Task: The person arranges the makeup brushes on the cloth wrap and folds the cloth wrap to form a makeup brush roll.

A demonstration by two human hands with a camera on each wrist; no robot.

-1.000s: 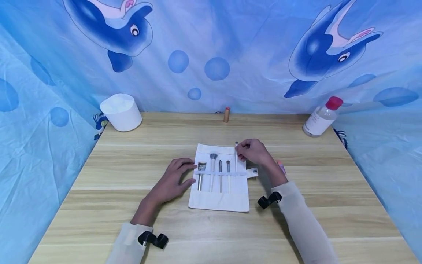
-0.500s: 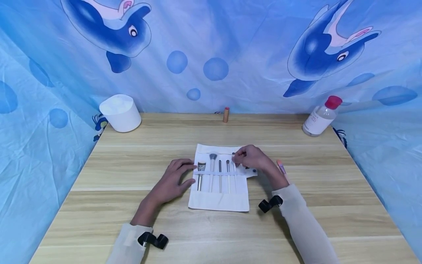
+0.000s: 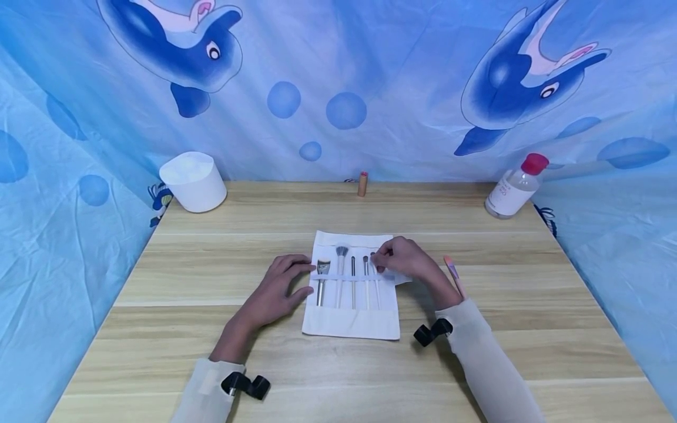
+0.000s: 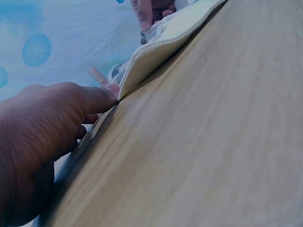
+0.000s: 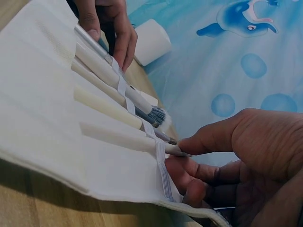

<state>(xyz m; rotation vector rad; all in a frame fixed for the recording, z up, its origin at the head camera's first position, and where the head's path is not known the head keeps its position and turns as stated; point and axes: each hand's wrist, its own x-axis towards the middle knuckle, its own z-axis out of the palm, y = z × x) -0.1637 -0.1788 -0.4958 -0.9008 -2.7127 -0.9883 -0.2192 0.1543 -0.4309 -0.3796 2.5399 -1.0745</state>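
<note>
A white cloth brush roll [image 3: 349,324] lies unfolded on the table, with several makeup brushes held under its elastic band. My right hand [image 3: 404,257] pinches the rightmost makeup brush [image 5: 118,137] near its head; in the right wrist view its handle runs beneath the elastic [image 5: 161,156] into the pocket. A fluffy brush [image 3: 341,252] and a wide flat brush [image 3: 323,268] sit in the left slots. My left hand [image 3: 277,288] rests at the roll's left edge, fingers spread, thumb and fingertips touching the cloth.
Right of the roll, a brush with a pinkish-orange tip [image 3: 449,262] lies partly behind the right forearm. Along the back stand a white roll of tissue [image 3: 195,183], a small brown tube [image 3: 362,184] and a clear bottle with a red cap [image 3: 510,194].
My right hand has moved down and slightly left, sliding the rightmost brush down through the elastic into the pocket. The left hand stays in place at the roll's edge.
</note>
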